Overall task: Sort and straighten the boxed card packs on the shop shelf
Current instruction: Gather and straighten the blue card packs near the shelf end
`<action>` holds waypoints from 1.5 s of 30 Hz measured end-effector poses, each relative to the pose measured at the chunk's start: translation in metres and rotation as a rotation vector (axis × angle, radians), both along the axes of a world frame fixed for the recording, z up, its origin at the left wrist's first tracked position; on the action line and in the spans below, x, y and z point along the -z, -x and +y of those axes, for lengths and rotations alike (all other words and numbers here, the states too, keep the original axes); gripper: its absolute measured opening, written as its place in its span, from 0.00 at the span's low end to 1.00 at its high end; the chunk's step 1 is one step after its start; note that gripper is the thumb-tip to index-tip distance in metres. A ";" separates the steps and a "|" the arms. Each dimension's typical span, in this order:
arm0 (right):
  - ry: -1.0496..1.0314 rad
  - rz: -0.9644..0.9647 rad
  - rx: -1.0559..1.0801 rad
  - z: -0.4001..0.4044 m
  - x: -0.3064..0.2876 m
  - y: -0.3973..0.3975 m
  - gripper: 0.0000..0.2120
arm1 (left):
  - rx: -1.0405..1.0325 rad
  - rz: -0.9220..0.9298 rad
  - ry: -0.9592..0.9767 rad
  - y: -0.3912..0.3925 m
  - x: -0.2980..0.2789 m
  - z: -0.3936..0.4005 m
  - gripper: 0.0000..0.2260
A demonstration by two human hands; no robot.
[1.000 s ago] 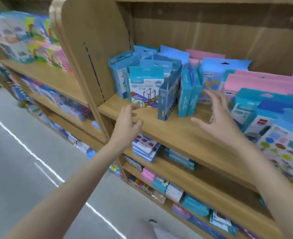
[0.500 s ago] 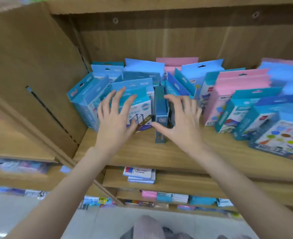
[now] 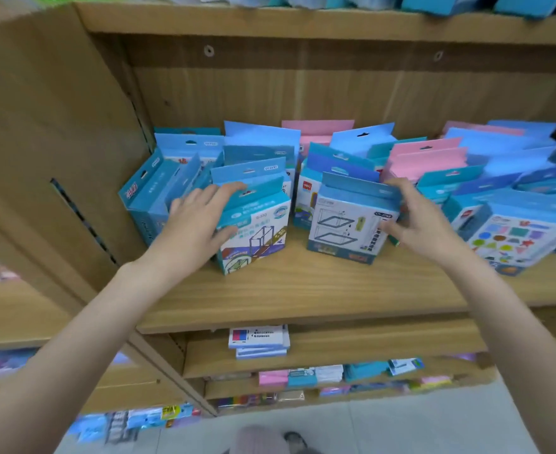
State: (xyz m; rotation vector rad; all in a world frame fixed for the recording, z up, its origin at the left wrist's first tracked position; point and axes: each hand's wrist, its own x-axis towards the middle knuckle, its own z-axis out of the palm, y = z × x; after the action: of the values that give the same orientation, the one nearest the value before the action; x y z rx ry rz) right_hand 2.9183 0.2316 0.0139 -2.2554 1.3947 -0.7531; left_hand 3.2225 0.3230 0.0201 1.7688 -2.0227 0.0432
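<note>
Shelf (image 3: pixel 302 290): card packs (image 3: pixel 417 158) at the back lean and overlap, mostly unsorted (early stage, I judge). Left hand (image 3: pixel 198 224) grips the front-left box (image 3: pixel 253 237); right hand (image 3: pixel 417 224) pinches the line-drawing box (image 3: pixel 345 224), both standing crooked near the front edge.

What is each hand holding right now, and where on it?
The left hand grips the front teal box by its upper left corner. The right hand pinches the white frame-diagram box at its upper right edge.
</note>
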 end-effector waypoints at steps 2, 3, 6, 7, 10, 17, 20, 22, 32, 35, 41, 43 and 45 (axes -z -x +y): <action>-0.105 -0.078 -0.072 -0.002 -0.005 0.011 0.25 | 0.029 0.043 -0.044 -0.005 -0.003 -0.001 0.25; -0.184 -0.125 -0.133 -0.001 -0.008 0.016 0.24 | 0.050 0.052 -0.064 -0.010 -0.004 -0.001 0.24; -0.314 -0.152 -0.274 0.002 -0.012 0.028 0.23 | 0.132 0.072 -0.106 -0.021 -0.007 -0.001 0.24; -0.329 -0.137 -0.292 0.002 -0.011 0.030 0.22 | 0.159 0.078 -0.117 -0.024 -0.008 -0.001 0.24; -0.334 -0.105 -0.311 0.003 -0.014 0.034 0.24 | 0.188 0.052 -0.110 -0.029 -0.008 0.000 0.24; -0.273 0.035 -0.196 0.001 -0.021 0.009 0.23 | 0.077 -0.009 0.107 -0.021 0.003 0.004 0.25; -0.145 0.241 -0.075 0.000 -0.026 -0.004 0.30 | -0.021 0.079 0.280 -0.021 0.000 0.021 0.20; -0.022 0.281 -0.039 0.006 -0.037 -0.015 0.34 | -0.122 0.094 0.365 -0.028 0.001 0.032 0.19; 0.298 0.595 -0.403 0.015 -0.032 -0.166 0.28 | -0.374 0.111 0.096 -0.043 0.008 0.026 0.20; 0.329 0.685 -0.416 0.006 -0.031 -0.160 0.27 | -0.396 0.075 0.062 -0.045 0.003 0.017 0.18; 0.303 0.791 -0.295 -0.014 -0.039 -0.136 0.26 | -0.387 0.144 0.099 -0.042 -0.005 0.016 0.16; 0.297 0.755 -0.268 -0.016 -0.038 -0.133 0.26 | -0.348 0.146 0.189 -0.038 -0.008 0.015 0.16; 0.354 0.712 -0.229 -0.012 -0.031 -0.126 0.29 | -0.340 0.015 0.174 -0.035 -0.006 0.009 0.15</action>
State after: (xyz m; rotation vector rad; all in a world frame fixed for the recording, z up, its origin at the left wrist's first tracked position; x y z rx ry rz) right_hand 3.0444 0.2193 0.0447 -3.0882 1.2988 -0.1070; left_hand 3.2571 0.3319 0.0263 1.9686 -1.6328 0.3012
